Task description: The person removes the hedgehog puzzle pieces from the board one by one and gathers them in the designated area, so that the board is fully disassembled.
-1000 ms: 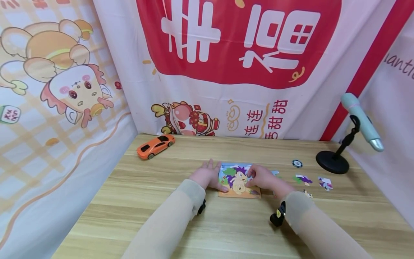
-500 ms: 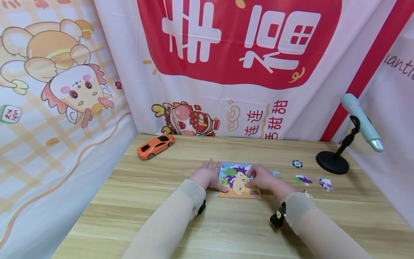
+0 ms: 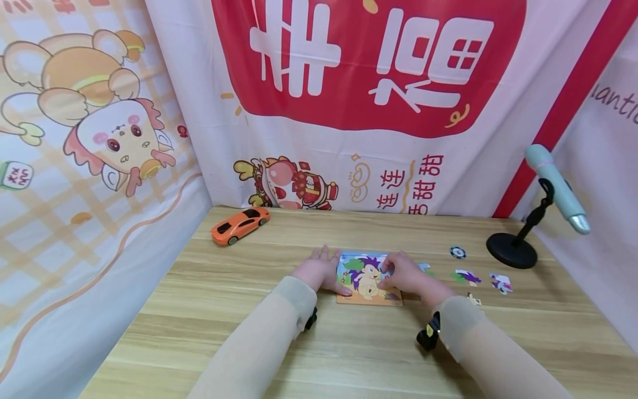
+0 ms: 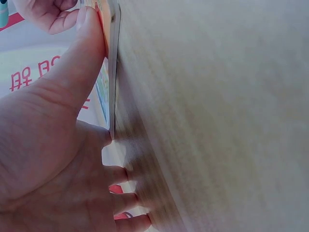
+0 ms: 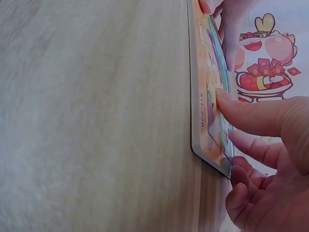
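A jigsaw puzzle (image 3: pixel 369 301), showing purple-haired hedgehog figures in an orange-bordered frame, lies on the wooden table. My left hand (image 3: pixel 321 271) steadies its left side: the thumb (image 4: pixel 86 48) presses on the picture while the other fingers spread straight onto the tabletop. At the puzzle's right part, my right hand (image 3: pixel 405 272) has thumb and forefinger bent around a puzzle piece (image 5: pixel 225 123) within the picture; its edges are partly hidden by the fingers. The remaining right fingers curl beside the frame's edge. Loose puzzle pieces (image 3: pixel 467 276) lie to the right of that hand.
An orange toy car (image 3: pixel 240 226) stands at the back left. Toward the back right are a dark round chip (image 3: pixel 457 252) and a pale blue microphone (image 3: pixel 558 180) on a black stand (image 3: pixel 512 249). Printed cloth (image 3: pixel 309 133) hangs behind the table and along both sides.
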`<state>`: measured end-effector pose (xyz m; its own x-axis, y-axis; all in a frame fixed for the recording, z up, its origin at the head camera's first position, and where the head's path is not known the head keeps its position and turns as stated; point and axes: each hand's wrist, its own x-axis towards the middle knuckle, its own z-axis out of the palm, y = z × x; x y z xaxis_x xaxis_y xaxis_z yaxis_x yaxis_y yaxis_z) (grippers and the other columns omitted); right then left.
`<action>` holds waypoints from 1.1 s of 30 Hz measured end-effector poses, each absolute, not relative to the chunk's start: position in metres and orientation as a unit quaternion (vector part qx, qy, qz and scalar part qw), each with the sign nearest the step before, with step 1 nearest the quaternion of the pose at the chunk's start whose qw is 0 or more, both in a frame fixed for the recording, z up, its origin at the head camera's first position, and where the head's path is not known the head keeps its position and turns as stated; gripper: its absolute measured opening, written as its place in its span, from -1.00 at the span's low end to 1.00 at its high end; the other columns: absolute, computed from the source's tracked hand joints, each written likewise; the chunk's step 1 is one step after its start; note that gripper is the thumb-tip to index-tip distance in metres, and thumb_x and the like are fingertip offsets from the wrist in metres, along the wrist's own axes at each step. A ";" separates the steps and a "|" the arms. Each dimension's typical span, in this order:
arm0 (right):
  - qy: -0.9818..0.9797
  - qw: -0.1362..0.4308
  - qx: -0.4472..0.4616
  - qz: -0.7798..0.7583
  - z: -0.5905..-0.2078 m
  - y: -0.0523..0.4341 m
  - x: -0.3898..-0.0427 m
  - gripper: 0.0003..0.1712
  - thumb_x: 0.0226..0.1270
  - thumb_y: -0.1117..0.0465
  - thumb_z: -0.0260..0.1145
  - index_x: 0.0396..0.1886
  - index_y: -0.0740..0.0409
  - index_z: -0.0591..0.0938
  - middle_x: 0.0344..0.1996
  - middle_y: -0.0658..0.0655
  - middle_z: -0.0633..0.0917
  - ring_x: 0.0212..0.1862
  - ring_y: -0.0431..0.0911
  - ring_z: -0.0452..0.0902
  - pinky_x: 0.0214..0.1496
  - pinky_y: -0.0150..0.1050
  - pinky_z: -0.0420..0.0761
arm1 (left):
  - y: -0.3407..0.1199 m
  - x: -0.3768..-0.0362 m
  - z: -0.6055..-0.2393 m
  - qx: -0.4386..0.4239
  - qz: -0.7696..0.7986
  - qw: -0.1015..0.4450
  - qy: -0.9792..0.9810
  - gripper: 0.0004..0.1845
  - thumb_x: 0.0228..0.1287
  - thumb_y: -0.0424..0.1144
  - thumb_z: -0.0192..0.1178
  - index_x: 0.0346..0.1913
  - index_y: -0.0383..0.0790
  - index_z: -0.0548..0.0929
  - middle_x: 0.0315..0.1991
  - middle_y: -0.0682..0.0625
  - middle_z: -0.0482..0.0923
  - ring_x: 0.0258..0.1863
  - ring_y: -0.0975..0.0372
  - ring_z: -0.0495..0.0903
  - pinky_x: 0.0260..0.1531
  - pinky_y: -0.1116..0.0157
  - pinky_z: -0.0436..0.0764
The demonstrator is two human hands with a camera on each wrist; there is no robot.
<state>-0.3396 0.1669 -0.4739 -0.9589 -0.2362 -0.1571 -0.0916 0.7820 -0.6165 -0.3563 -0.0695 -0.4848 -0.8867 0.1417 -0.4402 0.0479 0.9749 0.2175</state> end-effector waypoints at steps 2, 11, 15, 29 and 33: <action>0.937 0.114 -0.090 -0.319 -0.474 0.167 -0.340 -0.52 0.03 0.13 0.62 -0.15 0.15 0.56 -0.14 0.14 0.49 -0.11 0.02 0.40 -0.03 -0.05 0.47 | -0.069 -0.356 -0.485 0.049 0.100 0.231 0.966 0.34 -0.23 0.53 0.34 0.59 0.26 -0.16 0.59 -0.05 -0.41 0.53 -0.05 -0.38 0.42 -0.11 -0.02; 0.936 0.111 -0.098 -0.320 -0.476 0.168 -0.341 -0.51 0.01 0.12 0.63 -0.15 0.15 0.58 -0.16 0.14 0.47 -0.14 0.02 0.38 -0.09 -0.09 0.46 | -0.069 -0.356 -0.485 0.046 0.101 0.230 0.967 0.35 -0.26 0.54 0.35 0.59 0.26 -0.16 0.59 -0.05 -0.41 0.53 -0.06 -0.37 0.42 -0.12 -0.02; 0.937 0.103 -0.101 -0.317 -0.476 0.168 -0.341 -0.56 -0.01 0.13 0.64 -0.22 0.11 0.59 -0.18 0.15 0.45 -0.16 0.02 0.37 -0.12 -0.09 0.43 | -0.069 -0.355 -0.485 0.043 0.106 0.231 0.966 0.35 -0.26 0.53 0.35 0.59 0.26 -0.15 0.59 -0.05 -0.41 0.53 -0.07 -0.38 0.42 -0.13 -0.02; 0.925 0.127 -0.099 -0.345 -0.477 0.168 -0.342 -0.58 0.06 0.27 0.59 -0.25 0.09 0.48 -0.32 0.13 0.52 -0.32 0.02 0.40 -0.33 -0.15 0.38 | -0.071 -0.352 -0.480 0.040 0.105 0.233 0.966 0.34 -0.24 0.55 0.33 0.59 0.27 -0.17 0.59 -0.03 -0.43 0.53 0.00 -0.40 0.42 -0.10 -0.01; 0.926 0.125 -0.106 -0.341 -0.477 0.169 -0.342 -0.61 0.08 0.29 0.57 -0.28 0.09 0.48 -0.30 0.12 0.53 -0.31 0.01 0.41 -0.29 -0.13 0.39 | -0.070 -0.353 -0.480 0.045 0.103 0.231 0.966 0.34 -0.24 0.54 0.33 0.59 0.26 -0.17 0.59 -0.04 -0.43 0.53 -0.02 -0.39 0.42 -0.09 -0.01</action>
